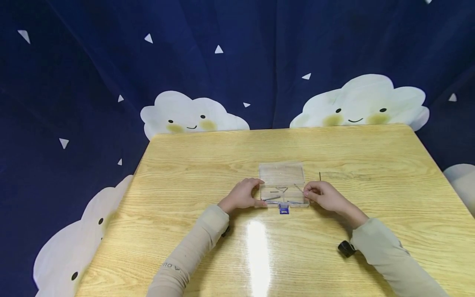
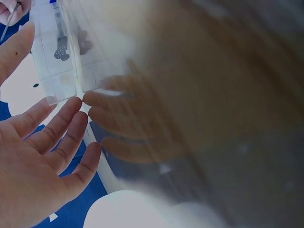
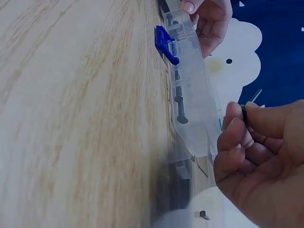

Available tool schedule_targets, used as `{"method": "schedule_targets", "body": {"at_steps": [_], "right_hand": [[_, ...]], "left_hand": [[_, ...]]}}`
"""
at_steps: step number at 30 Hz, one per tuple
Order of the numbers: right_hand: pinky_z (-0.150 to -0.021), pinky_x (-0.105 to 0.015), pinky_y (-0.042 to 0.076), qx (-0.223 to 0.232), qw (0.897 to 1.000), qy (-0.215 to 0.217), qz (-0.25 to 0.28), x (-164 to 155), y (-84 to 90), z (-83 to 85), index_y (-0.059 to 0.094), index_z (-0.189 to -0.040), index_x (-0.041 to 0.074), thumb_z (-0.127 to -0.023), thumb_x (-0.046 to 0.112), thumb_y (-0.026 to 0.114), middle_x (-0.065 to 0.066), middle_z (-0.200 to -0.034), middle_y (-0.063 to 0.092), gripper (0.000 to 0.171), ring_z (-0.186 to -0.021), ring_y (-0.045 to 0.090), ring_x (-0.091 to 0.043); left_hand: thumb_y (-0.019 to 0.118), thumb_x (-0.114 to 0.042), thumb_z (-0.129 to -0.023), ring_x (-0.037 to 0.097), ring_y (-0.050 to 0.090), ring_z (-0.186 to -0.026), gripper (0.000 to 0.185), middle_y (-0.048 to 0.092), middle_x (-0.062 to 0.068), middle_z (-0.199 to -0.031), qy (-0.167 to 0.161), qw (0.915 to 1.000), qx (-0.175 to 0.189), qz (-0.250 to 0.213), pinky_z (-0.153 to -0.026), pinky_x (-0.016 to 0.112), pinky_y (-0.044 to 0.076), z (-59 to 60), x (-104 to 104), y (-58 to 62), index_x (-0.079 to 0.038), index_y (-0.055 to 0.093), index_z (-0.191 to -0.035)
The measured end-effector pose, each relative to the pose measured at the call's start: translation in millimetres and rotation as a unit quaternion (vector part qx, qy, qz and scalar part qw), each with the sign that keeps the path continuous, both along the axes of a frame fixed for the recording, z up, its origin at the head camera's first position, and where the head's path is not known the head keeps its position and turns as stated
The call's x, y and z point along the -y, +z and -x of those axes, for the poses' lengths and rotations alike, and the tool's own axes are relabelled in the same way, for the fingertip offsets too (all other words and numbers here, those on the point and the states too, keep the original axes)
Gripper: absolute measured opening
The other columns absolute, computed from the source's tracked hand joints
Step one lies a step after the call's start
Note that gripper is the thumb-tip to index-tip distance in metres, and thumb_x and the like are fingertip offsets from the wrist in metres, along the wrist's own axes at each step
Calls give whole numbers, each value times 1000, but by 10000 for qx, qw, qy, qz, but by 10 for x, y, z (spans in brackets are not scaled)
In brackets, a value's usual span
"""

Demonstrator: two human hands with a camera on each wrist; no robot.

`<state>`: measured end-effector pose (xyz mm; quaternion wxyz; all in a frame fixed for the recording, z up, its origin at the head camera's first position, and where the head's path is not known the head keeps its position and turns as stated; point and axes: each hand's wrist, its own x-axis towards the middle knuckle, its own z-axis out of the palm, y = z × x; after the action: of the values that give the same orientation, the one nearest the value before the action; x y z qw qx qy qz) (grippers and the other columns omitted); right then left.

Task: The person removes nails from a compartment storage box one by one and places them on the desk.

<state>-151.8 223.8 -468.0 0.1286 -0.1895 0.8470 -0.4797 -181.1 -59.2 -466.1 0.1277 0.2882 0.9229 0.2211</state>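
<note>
The right hand [image 1: 330, 198] holds a nail [image 1: 298, 188] in a narrow pinch between thumb and fingers, its point slanting over the right end of a clear plastic box [image 3: 202, 128]. The box lies on the table just left of that pinch, and the left hand [image 1: 245, 194], spread wide, touches its other end. More nails [image 1: 273, 198] lie inside, between the two hands; the lid [image 1: 281, 174] is folded back beyond them, and a blue latch [image 1: 284, 208] hangs on the near side. Just past the pinch, another nail [image 1: 320, 176] rests on the tabletop. The table [image 1: 208, 165] is pale, wood-grained and shiny, with a bright streak of reflected light [image 1: 258, 260] nearer the wearer than the hands. Beyond both hands, past the table's far edge, hangs a dark blue curtain [image 1: 237, 74] with small white triangles [image 1: 219, 49] and smiling white clouds [image 1: 194, 111]; it also shows beyond the table's left and right sides.
</note>
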Motion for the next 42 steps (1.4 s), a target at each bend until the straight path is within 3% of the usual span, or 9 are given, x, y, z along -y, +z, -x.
{"method": "schedule_targets", "body": {"at_steps": [6,11,16,42], "right_hand": [[-48,-26,43,550,9966,-392,478,-43,-12,-28,56,-91,-12,-92,0,49,-16,-75,58,14,-62,52,-18],[-58,-28,47,535,9955,-576,522,-106,-3,-45,55,-96,-13,-93,2,49,-19,-81,59,17,-69,55,-20],[-59,-28,48,523,9946,-698,566,-180,23,-69,55,-95,-14,-93,3,49,-20,-81,59,18,-68,55,-19],[-58,-25,45,279,9895,-1402,-222,-473,28,-16,56,-97,-15,-94,7,47,-12,-77,59,24,-66,51,-12]], "left_hand": [[75,-44,-71,20,51,-101,73,58,5,-108,11,10000,-17,11,-89,34,40,-4,6,-16,-6,50,-128],[75,-44,-71,20,51,-101,73,58,5,-108,20,10000,-28,2,-90,34,40,0,11,-15,-6,50,-128],[75,-44,-71,20,51,-101,72,58,5,-108,3,10000,0,4,-89,34,40,-1,10,-5,-6,50,-128],[74,-44,-72,19,51,-101,72,57,4,-108,38,10000,46,58,-88,34,40,-4,12,7,-7,49,-128]]}}
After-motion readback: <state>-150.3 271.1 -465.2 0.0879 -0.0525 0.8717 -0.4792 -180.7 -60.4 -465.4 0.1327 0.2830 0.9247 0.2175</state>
